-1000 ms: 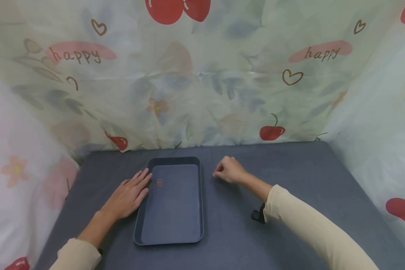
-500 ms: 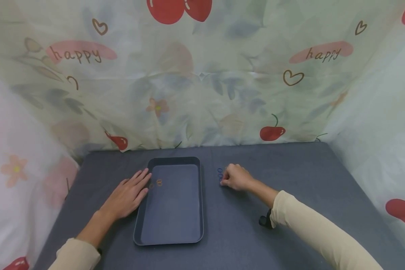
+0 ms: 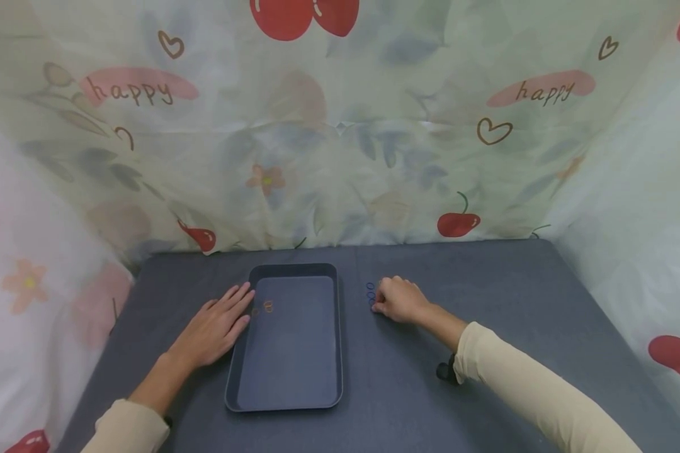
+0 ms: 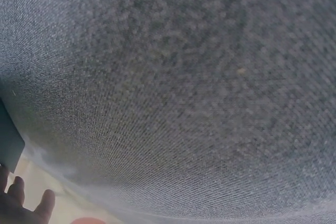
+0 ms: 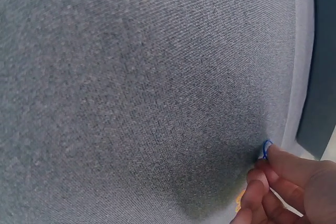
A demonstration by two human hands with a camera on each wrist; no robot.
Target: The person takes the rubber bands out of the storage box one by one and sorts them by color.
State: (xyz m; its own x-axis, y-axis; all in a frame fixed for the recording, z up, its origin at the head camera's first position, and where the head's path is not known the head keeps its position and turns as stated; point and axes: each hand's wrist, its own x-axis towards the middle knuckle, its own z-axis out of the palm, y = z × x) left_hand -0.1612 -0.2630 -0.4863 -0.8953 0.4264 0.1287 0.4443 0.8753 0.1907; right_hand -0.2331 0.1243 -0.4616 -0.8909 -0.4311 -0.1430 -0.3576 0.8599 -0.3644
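In the head view my left hand (image 3: 218, 327) lies flat with straight fingers, its fingertips over the left rim of a dark tray (image 3: 340, 352). Small orange rubber bands (image 3: 268, 306) lie inside the tray near those fingertips. To the right of the tray, my right hand (image 3: 401, 300) is low over the table. Its thumb and finger pinch a small blue rubber band (image 5: 266, 149), seen in the right wrist view. Beside these fingertips, more blue rubber bands (image 3: 370, 286) lie in a short row on the cloth. Something orange (image 5: 240, 200) shows behind the curled fingers.
A dark grey cloth (image 3: 487, 277) covers the table. Behind it and at both sides hangs a printed curtain (image 3: 340, 189) with cherries and hearts. The tray's raised wall (image 5: 323, 66) runs along the right wrist view's right edge.
My right hand has moved nearer and slightly right, exposing the row of blue rubber bands, and has barely shifted in the last half second. The left hand stays on the tray's rim.
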